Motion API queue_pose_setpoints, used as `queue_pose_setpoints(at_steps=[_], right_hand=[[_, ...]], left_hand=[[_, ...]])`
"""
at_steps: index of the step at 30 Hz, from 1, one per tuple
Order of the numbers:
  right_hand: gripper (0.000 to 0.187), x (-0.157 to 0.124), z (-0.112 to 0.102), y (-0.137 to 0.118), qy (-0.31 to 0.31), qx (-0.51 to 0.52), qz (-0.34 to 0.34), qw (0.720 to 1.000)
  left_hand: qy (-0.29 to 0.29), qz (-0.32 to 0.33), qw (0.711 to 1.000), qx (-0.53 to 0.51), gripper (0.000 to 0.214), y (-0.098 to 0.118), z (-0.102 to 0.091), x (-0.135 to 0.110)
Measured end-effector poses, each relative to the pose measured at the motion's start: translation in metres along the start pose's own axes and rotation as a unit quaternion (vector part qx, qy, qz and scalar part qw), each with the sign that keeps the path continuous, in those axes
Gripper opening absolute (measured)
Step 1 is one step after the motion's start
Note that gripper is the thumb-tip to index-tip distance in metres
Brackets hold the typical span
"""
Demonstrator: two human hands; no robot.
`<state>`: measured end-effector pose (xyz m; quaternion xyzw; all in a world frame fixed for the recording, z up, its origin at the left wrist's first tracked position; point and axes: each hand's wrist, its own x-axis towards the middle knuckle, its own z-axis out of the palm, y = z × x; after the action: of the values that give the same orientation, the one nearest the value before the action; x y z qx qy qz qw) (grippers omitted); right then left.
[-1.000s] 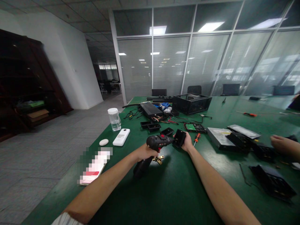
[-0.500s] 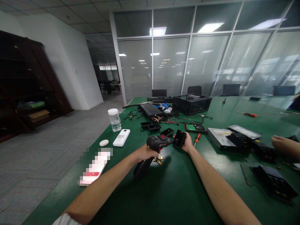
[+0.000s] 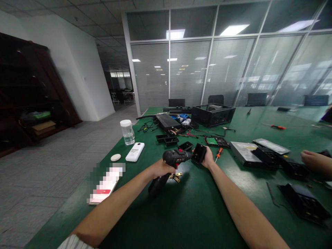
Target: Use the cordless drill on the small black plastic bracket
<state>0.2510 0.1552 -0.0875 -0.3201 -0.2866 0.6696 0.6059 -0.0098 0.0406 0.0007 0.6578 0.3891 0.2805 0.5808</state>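
Note:
My left hand [image 3: 164, 169] is wrapped round the grip of a black cordless drill [image 3: 174, 158] with red details. The drill points right, its tip at a small black plastic box [image 3: 199, 153]; I cannot tell whether the bit sits in a screw. That box is tilted up with its hollow side toward the drill, and my right hand [image 3: 208, 158] grips it from the right. Several brass-coloured metal pieces [image 3: 177, 177] lie below the drill. Behind the box lie similar black boxes [image 3: 185, 146], and an orange-handled screwdriver [image 3: 219, 152] rests just right of my right hand.
A jar of water [image 3: 127, 133], a white power bank [image 3: 135, 152] and a blurred-out flat item [image 3: 107, 186] line the left edge. At the back stands a black computer case [image 3: 213, 115] beside cables. Another person's hand [image 3: 312, 159] is at the right among black parts [image 3: 303, 204].
Both hands, the drill and the black box keep practically the same pose. The whole view has shifted very slightly.

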Motion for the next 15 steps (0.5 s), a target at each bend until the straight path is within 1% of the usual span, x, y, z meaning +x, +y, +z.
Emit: queue_pose_setpoints(at_steps=[7,15], right_hand=[[0.034,0.0003,-0.0008,-0.0003,0.007,-0.005,0.002,1.0],[0.035,-0.0004,0.0005,-0.0001,0.009,-0.005,0.004,1.0]], left_hand=[[-0.004,0.02,1.0,0.007,0.018,-0.0025,-0.0002,0.0004],[-0.003,0.004,1.0,0.002,0.017,-0.0006,-0.0003,-0.0008]])
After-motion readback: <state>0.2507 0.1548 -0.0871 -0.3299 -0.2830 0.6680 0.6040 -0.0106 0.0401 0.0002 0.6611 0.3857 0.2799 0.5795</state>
